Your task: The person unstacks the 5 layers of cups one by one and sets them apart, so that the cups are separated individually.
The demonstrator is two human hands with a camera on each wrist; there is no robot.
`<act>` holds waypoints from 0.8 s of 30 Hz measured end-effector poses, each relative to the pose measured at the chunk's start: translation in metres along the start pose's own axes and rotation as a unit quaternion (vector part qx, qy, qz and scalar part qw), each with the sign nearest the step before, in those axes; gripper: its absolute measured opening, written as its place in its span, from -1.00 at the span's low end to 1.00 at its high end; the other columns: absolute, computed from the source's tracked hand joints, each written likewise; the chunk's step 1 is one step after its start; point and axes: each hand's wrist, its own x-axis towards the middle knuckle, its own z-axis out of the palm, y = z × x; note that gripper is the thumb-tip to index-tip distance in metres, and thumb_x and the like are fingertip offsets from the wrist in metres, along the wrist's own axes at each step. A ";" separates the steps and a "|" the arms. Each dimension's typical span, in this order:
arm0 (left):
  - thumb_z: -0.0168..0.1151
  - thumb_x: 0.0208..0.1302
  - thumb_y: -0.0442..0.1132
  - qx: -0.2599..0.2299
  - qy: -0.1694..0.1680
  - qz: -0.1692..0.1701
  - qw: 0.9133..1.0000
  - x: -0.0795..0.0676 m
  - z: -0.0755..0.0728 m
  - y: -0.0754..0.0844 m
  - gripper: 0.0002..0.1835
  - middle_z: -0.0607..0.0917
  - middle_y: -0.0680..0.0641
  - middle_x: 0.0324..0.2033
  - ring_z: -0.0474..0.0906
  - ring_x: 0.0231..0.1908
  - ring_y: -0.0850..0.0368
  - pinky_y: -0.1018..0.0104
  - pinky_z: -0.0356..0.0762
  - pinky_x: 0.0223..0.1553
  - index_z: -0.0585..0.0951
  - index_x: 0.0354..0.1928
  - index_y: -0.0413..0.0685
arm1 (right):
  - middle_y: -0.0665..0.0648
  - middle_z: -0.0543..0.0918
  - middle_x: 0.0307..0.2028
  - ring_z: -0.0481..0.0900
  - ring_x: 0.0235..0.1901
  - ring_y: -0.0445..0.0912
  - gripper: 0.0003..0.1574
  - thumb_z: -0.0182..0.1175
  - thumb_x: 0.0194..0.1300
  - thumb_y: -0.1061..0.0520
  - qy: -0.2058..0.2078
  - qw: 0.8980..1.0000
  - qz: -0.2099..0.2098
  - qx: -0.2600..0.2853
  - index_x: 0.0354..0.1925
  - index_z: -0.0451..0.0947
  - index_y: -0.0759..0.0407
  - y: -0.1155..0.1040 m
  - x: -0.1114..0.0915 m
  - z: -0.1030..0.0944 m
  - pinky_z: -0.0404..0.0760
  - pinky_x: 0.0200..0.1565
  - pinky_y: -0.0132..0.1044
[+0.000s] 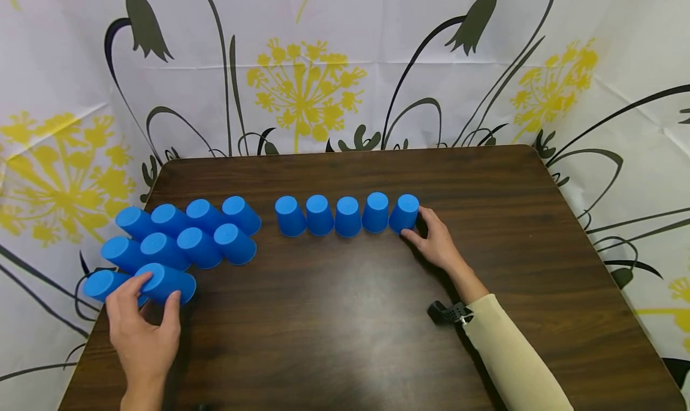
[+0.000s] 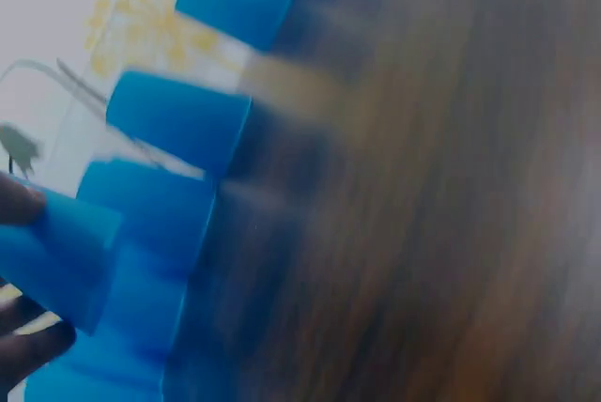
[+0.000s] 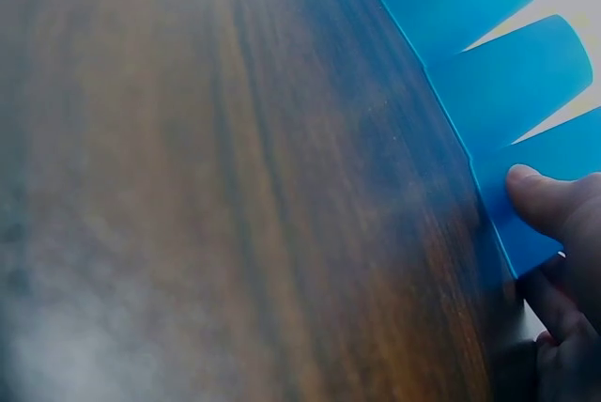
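My left hand [image 1: 141, 330] grips a blue plastic cup [image 1: 171, 284] between thumb and fingers at the front of the left group. In the left wrist view this held cup [image 2: 61, 256] looks tilted and overlaps the cups behind it. At the right end of a row of upside-down blue cups, my right hand [image 1: 441, 243] holds the last cup [image 1: 404, 213], thumb on the near side. The right wrist view shows the right thumb [image 3: 545, 200] against that cup, which stands on the table; the other fingers are partly hidden behind it.
Several more upside-down blue cups [image 1: 199, 246] stand in close rows at the left of the brown wooden table [image 1: 334, 339]. Others in the middle row [image 1: 319, 216] stand side by side. A flower-patterned cloth [image 1: 377, 69] hangs behind the table.
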 end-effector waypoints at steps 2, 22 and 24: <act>0.45 0.11 -0.37 0.026 0.006 -0.021 0.999 0.001 -0.002 -0.007 -0.33 0.42 -0.27 0.17 0.37 0.20 -0.05 0.09 0.49 0.15 0.45 0.29 -0.02 | 0.33 0.46 0.19 0.39 0.24 0.20 -0.25 0.32 0.30 0.08 0.002 1.000 -0.001 -0.001 0.34 0.29 0.30 0.000 0.000 -0.001 0.31 0.28 0.16; 0.43 0.10 -0.42 0.080 0.004 -0.106 0.991 0.007 0.006 -0.020 -0.37 0.45 -0.29 0.20 0.35 0.25 -0.26 -0.40 0.31 0.11 0.45 0.24 -0.11 | 0.33 0.46 0.20 0.39 0.25 0.20 -0.25 0.32 0.31 0.07 -0.004 1.000 0.002 -0.001 0.34 0.30 0.31 0.001 0.001 -0.001 0.31 0.29 0.15; 0.43 0.10 -0.42 0.085 0.007 -0.102 0.991 0.007 0.007 -0.021 -0.38 0.45 -0.29 0.21 0.34 0.27 -0.24 -0.41 0.27 0.15 0.46 0.24 -0.12 | 0.33 0.46 0.19 0.39 0.25 0.20 -0.25 0.32 0.31 0.07 -0.003 1.000 0.002 0.000 0.34 0.30 0.31 0.001 0.001 -0.001 0.31 0.29 0.15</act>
